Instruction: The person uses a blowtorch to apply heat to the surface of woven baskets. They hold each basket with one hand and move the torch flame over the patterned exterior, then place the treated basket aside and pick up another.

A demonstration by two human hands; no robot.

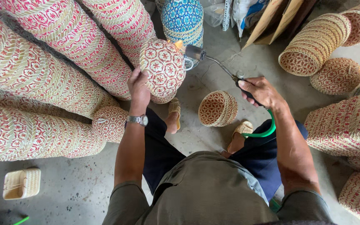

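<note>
My left hand (138, 88) grips the rim of a round woven basket (163, 68) with a red flower pattern, holding it up with its bottom toward me. My right hand (260, 91) is closed on the handle of a gas torch (213, 61). The torch's metal nozzle points at the basket's right edge, where a small orange flame shows. A green hose (266, 130) runs from the handle down past my right knee. On the concrete floor between my sandalled feet lies another small woven basket (218, 108) on its side.
Long stacks of red-patterned baskets (42, 75) lie to my left, and a blue-patterned stack (183, 18) stands ahead. More stacks and loose baskets (317, 43) fill the right side. A small square natural-coloured basket (21, 183) sits at the lower left.
</note>
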